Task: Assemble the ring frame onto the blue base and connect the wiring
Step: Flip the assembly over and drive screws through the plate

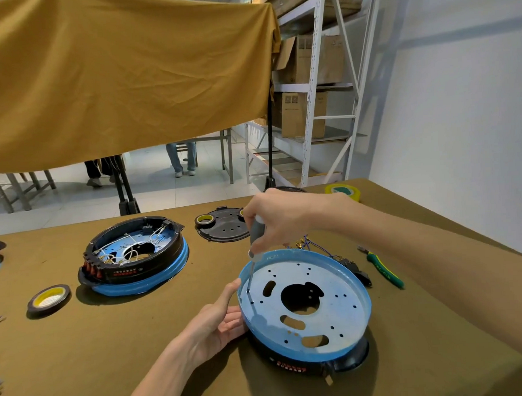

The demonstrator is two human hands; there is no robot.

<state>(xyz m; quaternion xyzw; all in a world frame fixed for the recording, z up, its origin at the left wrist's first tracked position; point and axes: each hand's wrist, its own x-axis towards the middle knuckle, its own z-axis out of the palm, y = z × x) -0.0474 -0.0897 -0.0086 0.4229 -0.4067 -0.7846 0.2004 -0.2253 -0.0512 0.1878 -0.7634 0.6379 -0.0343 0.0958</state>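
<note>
While the right hand (272, 218) grips a grey-handled screwdriver (256, 232) upright, its tip set into the floor of the blue base (333, 311) near the left rim, the left hand (219, 322) rests open against that rim's outer wall, fingers straight, thumb up along the edge. Blue base: shallow round pan, pierced with small holes, three slots and one large central opening, lying at centre-right of the olive-covered bench (141, 352) on top of a black ring frame (294, 362) with red lettering, which shows under its near edge. Loose wiring (303, 244), blue with brass terminals, just behind the base's far rim. Second unit (133, 257), left of centre: black ring on blue base, white wires inside, red switches at its left side. Black round cover plate (225, 227) behind, a tape roll (204, 220) lying on it. Another tape roll (48, 298) near left. Green-handled pliers (382, 269) to the right. Yellow-green tape roll (342, 192) at the far edge.
</note>
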